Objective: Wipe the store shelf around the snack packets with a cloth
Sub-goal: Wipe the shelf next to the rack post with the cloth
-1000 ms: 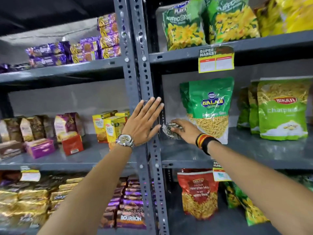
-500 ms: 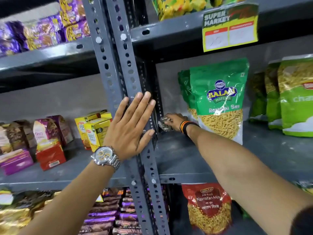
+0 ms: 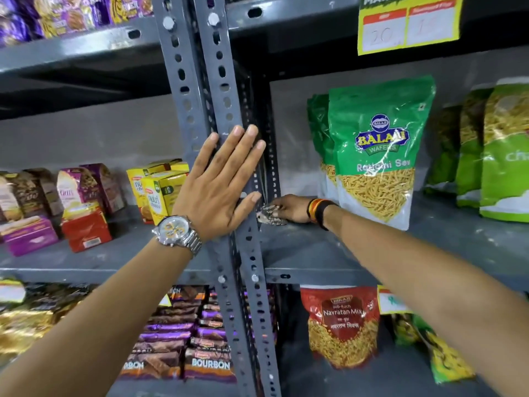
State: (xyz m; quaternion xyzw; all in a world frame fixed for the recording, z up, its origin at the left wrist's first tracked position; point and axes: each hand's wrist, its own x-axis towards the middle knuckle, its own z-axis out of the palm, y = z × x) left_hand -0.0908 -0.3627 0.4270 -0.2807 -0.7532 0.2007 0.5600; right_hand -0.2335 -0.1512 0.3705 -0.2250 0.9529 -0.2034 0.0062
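Observation:
My right hand (image 3: 290, 209) presses a small crumpled patterned cloth (image 3: 270, 215) onto the grey shelf (image 3: 315, 247), deep in its back left corner beside the upright post. A tall green Balaji sev packet (image 3: 378, 150) stands just right of that hand, with another green packet behind it. My left hand (image 3: 221, 186), a watch on its wrist, lies flat with spread fingers against the perforated grey post (image 3: 223, 90) and holds nothing.
More green snack packets (image 3: 486, 156) stand further right on the same shelf. Yellow biscuit boxes (image 3: 160, 193) and purple and red packs (image 3: 57, 213) fill the left bay. A red Navratan Mix packet (image 3: 343, 325) and Bourbon packs (image 3: 200, 348) sit below. A yellow price tag (image 3: 406, 24) hangs above.
The view has closed in on the shelf. My right hand with the cloth has slid further back into the left corner. My left hand has stayed flat on the post.

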